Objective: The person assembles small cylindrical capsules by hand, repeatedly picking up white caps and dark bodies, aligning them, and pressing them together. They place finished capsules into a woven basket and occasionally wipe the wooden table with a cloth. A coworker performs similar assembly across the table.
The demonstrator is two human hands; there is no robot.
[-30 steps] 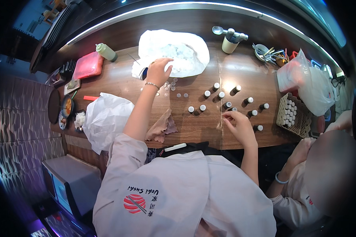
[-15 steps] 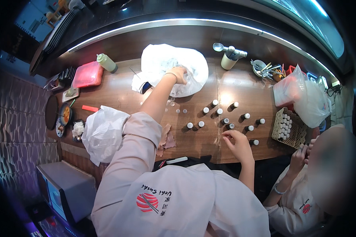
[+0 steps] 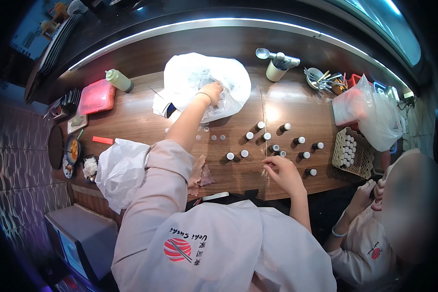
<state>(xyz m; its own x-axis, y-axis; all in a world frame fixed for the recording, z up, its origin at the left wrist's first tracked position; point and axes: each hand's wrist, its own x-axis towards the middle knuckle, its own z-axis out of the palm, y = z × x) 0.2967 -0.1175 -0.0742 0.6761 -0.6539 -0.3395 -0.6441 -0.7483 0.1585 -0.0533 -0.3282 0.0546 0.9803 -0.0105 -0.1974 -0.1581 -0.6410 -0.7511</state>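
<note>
My left hand (image 3: 211, 91) reaches into a white plastic bag (image 3: 180, 73) at the far middle of the counter. Small clear pieces show inside the bag, and my fingertips are hidden among its folds. My right hand (image 3: 283, 170) hovers over the near side, loosely curved, thumb and forefinger apart with nothing visible between them. Just beyond it stand several small dark bottles with white caps, among them one bottle (image 3: 274, 148) closest to the hand and another bottle (image 3: 244, 154) farther left. Several small clear discs, such as one disc (image 3: 214, 137), lie by my left forearm.
On the right, a woven basket (image 3: 343, 158) holds white-capped bottles near a co-worker's hands (image 3: 362, 197). A scoop cup (image 3: 276, 73) and a cutlery bowl (image 3: 315, 78) stand behind. Leftward are a squeeze bottle (image 3: 119, 81), a red container (image 3: 96, 96) and a white bag (image 3: 121, 170).
My left hand has shifted slightly deeper into the bag's folds, its fingers now less visible. The right hand stays near the bottles, fingers slightly changed. The whole view has shifted a little.
</note>
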